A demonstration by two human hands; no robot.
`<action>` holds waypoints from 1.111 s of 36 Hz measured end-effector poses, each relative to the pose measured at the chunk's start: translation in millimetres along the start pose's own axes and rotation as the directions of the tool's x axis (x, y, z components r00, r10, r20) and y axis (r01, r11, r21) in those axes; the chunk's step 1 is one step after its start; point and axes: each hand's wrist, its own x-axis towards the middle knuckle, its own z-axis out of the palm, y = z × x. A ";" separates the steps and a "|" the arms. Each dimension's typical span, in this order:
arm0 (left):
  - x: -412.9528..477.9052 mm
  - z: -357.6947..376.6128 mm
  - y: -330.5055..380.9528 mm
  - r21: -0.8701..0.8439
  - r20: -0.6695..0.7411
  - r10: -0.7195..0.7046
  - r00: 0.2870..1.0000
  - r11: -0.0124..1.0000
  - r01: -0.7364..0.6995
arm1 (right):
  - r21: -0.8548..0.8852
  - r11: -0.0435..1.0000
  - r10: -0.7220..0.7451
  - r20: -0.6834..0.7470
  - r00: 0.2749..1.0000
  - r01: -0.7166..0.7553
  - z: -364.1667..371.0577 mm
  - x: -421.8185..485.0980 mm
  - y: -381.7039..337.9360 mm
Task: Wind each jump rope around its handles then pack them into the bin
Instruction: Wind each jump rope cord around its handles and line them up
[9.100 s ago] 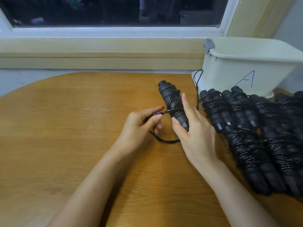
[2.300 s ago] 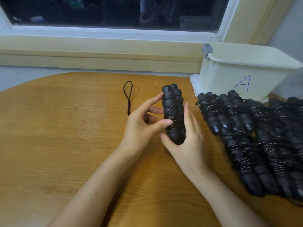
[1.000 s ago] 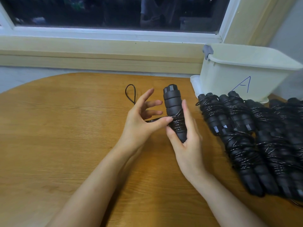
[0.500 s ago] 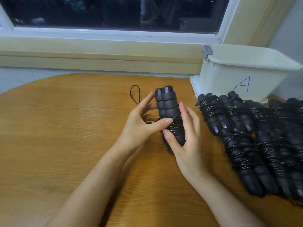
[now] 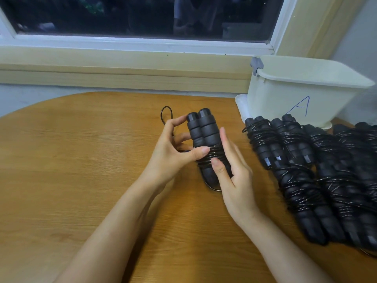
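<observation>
Head view, single entry. Handles (image 5: pixel 201 135), black, paired side by side, lifted over mid-table (image 5: pixel 81 160); long axis pointing away from the body, far ends tipped slightly left. Cord (image 5: pixel 213 157) coiled tight round the lower half; upper half bare; loose loop (image 5: pixel 166 115) trailing off behind the left hand. Left hand (image 5: pixel 173 154): thumb pressed on the coils, fingers curled behind, pinching cord against handles. Right hand (image 5: pixel 234 174): thumb on the front, straight fingers up the far side, clamping the pair. Winding judged unfinished, given bare grip and slack loop. Bin (image 5: pixel 295 94), cream, marked A, at far right, well apart from both hands; contents not visible. Wound ropes (image 5: pixel 302 180) lying in a row between hands and bin. Right hand nearer the bin; packing likely a rightward, outward reach over that row.
</observation>
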 end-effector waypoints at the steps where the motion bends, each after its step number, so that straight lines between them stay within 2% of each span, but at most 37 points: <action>1: 0.3 -0.7 -0.5 0.000 0.004 -0.001 1.000 1.000 0.001 | 0.005 1.000 0.008 0.004 1.000 -0.008 -0.4 -0.3 0.3; 4: 0.9 -4.0 -1.0 0.011 0.004 0.002 1.000 1.000 -0.002 | 0.040 0.998 0.044 0.020 0.999 -0.045 -1.5 -0.2 -0.6; 9: 1.3 -8.3 -0.9 -0.017 -0.002 0.009 1.000 1.000 -0.009 | 0.205 0.967 0.144 0.037 0.989 -0.148 -8.0 1.7 -3.1; 26: 0.3 -5.0 -0.4 -0.016 0.038 0.020 0.999 1.000 -0.020 | 0.300 0.934 0.183 0.061 0.981 -0.193 -7.8 2.3 -7.6; 28: 0.6 -4.4 -1.9 0.011 0.023 0.031 0.999 0.999 -0.031 | 0.275 0.942 0.187 0.040 0.982 -0.191 -6.6 2.1 -5.2; 31: 1.1 -3.2 -3.7 0.045 -0.007 0.043 0.999 0.998 -0.042 | 0.143 0.977 0.164 -0.041 0.986 -0.156 -5.6 2.4 -1.0; 36: 2.2 0.8 -9.5 0.094 -0.085 0.027 0.996 0.995 -0.019 | 0.004 0.999 0.040 -0.144 0.989 -0.040 -4.3 1.1 -2.0; 40: 0.3 6.5 -9.9 0.081 -0.164 0.035 0.986 0.996 -0.021 | 0.029 0.999 0.041 -0.177 0.983 -0.036 -6.2 1.0 -1.5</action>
